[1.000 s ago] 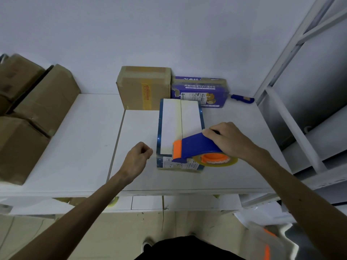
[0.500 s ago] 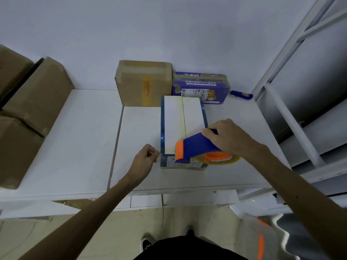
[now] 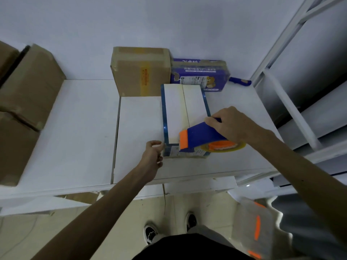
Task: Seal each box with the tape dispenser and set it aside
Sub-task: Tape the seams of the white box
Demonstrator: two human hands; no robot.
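Observation:
A long white box with blue edges (image 3: 185, 113) lies on the white table (image 3: 78, 132), its two top flaps meeting at a centre seam. My right hand (image 3: 232, 124) grips a blue tape dispenser with an orange blade guard (image 3: 201, 136) and a tape roll, held over the box's near end. My left hand (image 3: 153, 156) sits at the box's near left corner with curled fingers touching the corner; whether it pinches the box edge is unclear.
A taped brown carton (image 3: 139, 72) and a purple printed package (image 3: 200, 75) stand at the back by the wall. Several brown cartons (image 3: 28, 94) are stacked at the left. A white metal rack (image 3: 293, 87) rises at the right. A second dispenser's blue handle (image 3: 241, 82) lies behind.
My left hand has moved right until it reaches the box's near left corner. The dispenser has stayed over the box's near end.

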